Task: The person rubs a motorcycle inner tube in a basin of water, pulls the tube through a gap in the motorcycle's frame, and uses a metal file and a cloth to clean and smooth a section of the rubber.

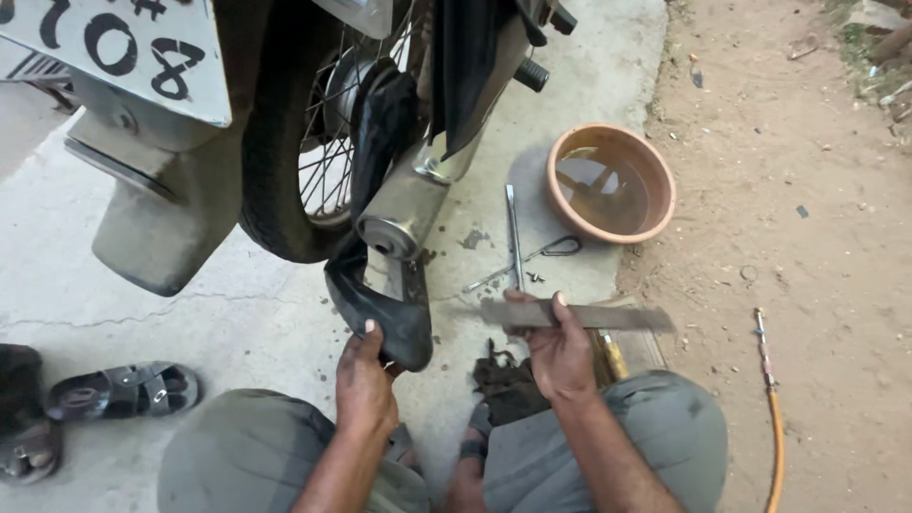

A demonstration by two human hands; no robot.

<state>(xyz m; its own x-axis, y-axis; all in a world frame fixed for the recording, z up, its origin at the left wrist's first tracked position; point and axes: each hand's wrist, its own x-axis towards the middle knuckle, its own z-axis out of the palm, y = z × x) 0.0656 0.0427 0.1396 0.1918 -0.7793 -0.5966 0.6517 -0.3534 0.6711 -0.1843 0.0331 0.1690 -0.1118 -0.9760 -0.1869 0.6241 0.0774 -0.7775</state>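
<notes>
A black rubber inner tube (385, 304) hangs out of the rear wheel (285, 161) of a motorcycle and loops down to the concrete. My left hand (366, 375) grips the bottom of that loop. My right hand (560, 347) holds a long flat metal file (589, 315) level, just right of the tube. The chrome exhaust pipe (404, 204) sits directly above the tube's loop. I am squatting, with both knees in grey trousers at the bottom of the view.
An orange basin (655, 166) with water stands on the concrete edge at right. Metal tyre levers (514, 237) lie on the ground near it. A hose with a brass fitting (771, 380) lies on the dirt. Sandals (123, 389) sit at left.
</notes>
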